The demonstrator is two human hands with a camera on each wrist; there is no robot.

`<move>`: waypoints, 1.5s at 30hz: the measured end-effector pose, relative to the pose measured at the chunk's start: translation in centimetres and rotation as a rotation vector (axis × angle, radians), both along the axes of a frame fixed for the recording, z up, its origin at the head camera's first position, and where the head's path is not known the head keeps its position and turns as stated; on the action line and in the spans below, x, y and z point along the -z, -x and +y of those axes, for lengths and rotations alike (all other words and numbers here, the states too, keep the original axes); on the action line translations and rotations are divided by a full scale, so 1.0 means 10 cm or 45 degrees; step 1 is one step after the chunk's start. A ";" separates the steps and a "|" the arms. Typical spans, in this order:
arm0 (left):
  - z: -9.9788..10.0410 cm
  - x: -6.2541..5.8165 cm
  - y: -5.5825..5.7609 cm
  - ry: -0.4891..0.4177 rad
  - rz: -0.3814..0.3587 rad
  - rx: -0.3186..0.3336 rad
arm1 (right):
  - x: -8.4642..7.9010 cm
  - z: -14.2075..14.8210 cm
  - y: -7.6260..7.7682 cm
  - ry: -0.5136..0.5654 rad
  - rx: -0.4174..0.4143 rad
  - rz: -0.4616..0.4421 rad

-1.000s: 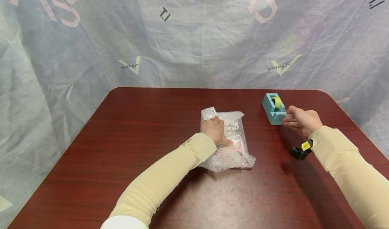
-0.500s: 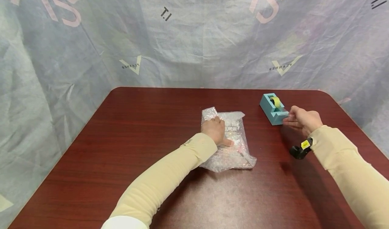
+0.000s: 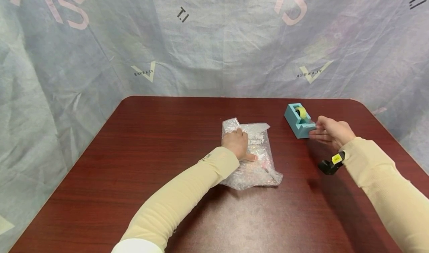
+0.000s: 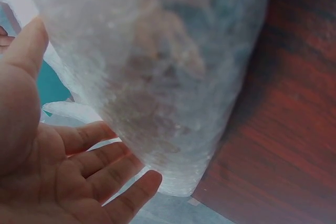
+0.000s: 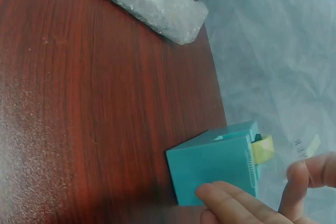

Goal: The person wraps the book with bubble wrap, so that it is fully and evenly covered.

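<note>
A flat package in clear bubble wrap (image 3: 259,171) lies in the middle of the table. My left hand (image 3: 236,143) rests on its left part, thumb stretched across the top; in the left wrist view the fingers (image 4: 126,198) are spread and only loosely bent beside the wrap. To the right stands a light-blue tape dispenser (image 3: 295,125) with a yellowish roll (image 3: 301,113) in it. At its cutter end, my right hand (image 3: 331,130) pinches the clear tape's free end between thumb and forefinger. The other right fingers (image 5: 226,200) reach along the dispenser's front.
The dark red wooden table (image 3: 151,145) carries the package and dispenser. Behind and beside it hangs a grey printed cloth (image 3: 201,51). A black wrist camera (image 3: 330,167) sticks out under the right wrist.
The dispenser has turned and shifted slightly to the left, and my right hand has moved a little left with it over the last half second. The left hand and package have stayed put.
</note>
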State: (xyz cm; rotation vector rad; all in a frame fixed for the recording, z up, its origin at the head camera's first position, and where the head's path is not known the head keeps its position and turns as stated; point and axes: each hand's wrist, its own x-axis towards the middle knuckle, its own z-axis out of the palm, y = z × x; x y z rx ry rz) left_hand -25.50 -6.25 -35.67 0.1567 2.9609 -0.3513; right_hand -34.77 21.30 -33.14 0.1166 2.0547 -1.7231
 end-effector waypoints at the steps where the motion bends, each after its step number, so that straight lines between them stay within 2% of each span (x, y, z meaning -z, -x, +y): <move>1: 0.00 0.00 0.00 -0.003 0.000 0.001 | -0.01 -0.01 0.00 -0.007 -0.023 0.001; 3: 0.00 0.00 -0.01 -0.005 -0.001 0.002 | -0.03 -0.03 -0.01 -0.012 -0.059 0.000; 7: 0.00 -0.01 -0.01 0.004 0.004 0.004 | -0.05 -0.08 -0.01 -0.019 -0.063 0.024; 11: -0.01 0.00 -0.01 0.007 -0.011 -0.002 | -0.02 -0.11 -0.03 -0.047 0.001 0.048; 16: 0.00 0.00 0.01 -0.007 -0.030 -0.010 | 0.03 -0.12 -0.07 0.050 0.090 0.023; 25: -0.02 0.01 0.03 0.004 -0.034 -0.012 | 0.11 -0.26 -0.10 0.074 0.161 0.139; 30: -0.02 0.01 0.04 -0.003 -0.039 -0.018 | 0.11 -0.30 -0.11 0.094 0.191 0.141; 35: -0.02 0.01 0.03 -0.003 -0.037 -0.021 | 0.09 -0.31 -0.11 0.037 0.164 0.174; 42: -0.02 0.00 0.04 0.009 -0.029 -0.013 | 0.08 -0.32 -0.10 -0.144 0.113 0.202; 45: -0.02 0.01 0.05 0.008 -0.031 -0.013 | 0.08 -0.32 -0.10 -0.164 0.106 0.199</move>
